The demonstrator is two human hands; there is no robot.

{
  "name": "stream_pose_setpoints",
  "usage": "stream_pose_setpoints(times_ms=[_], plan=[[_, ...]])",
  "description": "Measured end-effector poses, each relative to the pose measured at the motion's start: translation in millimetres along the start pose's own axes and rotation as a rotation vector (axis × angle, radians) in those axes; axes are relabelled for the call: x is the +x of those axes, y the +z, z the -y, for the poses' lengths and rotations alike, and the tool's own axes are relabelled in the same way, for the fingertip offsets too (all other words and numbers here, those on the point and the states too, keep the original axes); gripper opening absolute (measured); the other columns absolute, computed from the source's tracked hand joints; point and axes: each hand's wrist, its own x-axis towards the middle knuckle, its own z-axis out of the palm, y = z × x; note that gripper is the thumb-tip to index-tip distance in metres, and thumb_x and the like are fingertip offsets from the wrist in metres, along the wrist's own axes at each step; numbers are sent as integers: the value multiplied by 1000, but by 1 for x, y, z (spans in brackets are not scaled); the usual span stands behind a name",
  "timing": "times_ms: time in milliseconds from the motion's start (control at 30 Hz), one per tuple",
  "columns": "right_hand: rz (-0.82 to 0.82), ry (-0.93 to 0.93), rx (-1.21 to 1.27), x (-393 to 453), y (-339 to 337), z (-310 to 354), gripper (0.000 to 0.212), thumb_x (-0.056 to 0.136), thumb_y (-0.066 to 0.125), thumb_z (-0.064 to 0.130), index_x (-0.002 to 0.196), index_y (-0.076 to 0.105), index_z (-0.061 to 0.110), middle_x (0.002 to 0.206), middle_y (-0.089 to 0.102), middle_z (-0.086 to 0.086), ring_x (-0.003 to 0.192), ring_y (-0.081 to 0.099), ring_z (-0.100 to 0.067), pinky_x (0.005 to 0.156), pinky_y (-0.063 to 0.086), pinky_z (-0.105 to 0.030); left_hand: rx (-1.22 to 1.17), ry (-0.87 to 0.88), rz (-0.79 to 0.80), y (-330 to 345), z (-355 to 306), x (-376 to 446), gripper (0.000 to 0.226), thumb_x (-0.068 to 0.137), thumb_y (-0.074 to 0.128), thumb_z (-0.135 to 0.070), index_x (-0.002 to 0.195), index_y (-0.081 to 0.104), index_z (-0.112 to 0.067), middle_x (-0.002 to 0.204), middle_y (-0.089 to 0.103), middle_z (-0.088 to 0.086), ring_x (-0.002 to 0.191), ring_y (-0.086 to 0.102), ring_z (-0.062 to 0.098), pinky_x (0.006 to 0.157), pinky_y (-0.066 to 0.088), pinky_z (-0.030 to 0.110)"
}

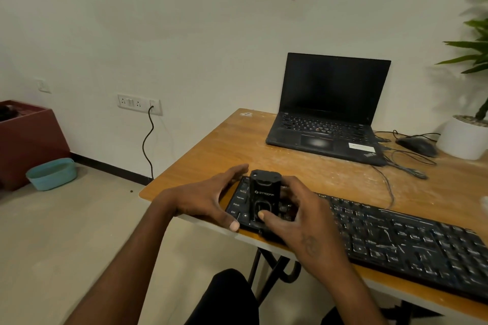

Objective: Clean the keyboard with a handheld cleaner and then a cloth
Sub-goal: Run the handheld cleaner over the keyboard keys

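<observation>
The wooden table (264, 145) fills the right half of the room, its top streaked with pale dust. On its far side an open laptop (327, 111) sits with a dark screen, a mouse (416, 145) and loose cables to its right, beside a white plant pot (463, 140).

Along the near edge lies the black keyboard (396, 240), its long axis running from the table's left corner off toward the lower right, its keys flecked with pale debris. That it sits so close to the edge looks deliberate: it puts the keys within easy reach of the seated person.

At the keyboard's left end stands the handheld cleaner (264, 196), a small black block on the keys, its long axis crossing the keyboard's, top pointing away toward the wall. The right hand (298, 221) wraps it from the right, thumb pressed on its near face, probably on a switch. The left hand (208, 200) is spread wide, thumb at the keyboard's near corner and fingers arched past its far corner, seemingly to steady it. I see no cloth.
</observation>
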Motion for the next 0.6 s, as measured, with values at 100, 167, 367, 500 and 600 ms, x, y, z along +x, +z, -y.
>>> stream_pose_setpoints(times_ms=[100, 167, 367, 500, 600], plan=[[7, 12, 25, 0, -2, -2, 50, 81, 82, 19, 122, 61, 36, 103, 69, 23, 98, 64, 9, 76, 52, -10, 18, 4, -11, 0, 1, 1, 132, 71, 95, -38, 163, 1, -53, 166, 24, -18, 149, 35, 8, 118, 42, 30], [-7, 29, 31, -2, -14, -5, 50, 79, 83, 16, 116, 60, 43, 100, 69, 25, 98, 62, 12, 73, 50, -8, 23, -10, -20, -1, 2, 1, 132, 73, 96, -34, 162, 2, -56, 164, 25, -18, 147, 36, 8, 118, 42, 33], [-79, 47, 3, -1, -32, -11, 59, 80, 82, 11, 108, 52, 53, 99, 63, 24, 92, 57, 22, 66, 47, -3, 60, -22, -23, -4, 0, 5, 132, 73, 97, -33, 162, 2, -55, 163, 24, -18, 147, 32, 8, 121, 37, 34], [-48, 39, 38, 14, -8, -6, 53, 82, 80, 15, 121, 57, 43, 102, 64, 23, 95, 60, 17, 65, 55, -13, 82, -21, -36, -3, -2, 6, 132, 70, 98, -39, 161, 3, -58, 163, 22, -15, 148, 29, 11, 122, 36, 37], [-35, 26, 71, 23, 4, -6, 52, 83, 79, 17, 125, 57, 38, 104, 66, 20, 95, 63, 10, 66, 58, -19, 64, -10, -51, -2, 1, 7, 131, 66, 98, -45, 160, 7, -59, 163, 25, -14, 149, 32, 12, 123, 37, 42]])
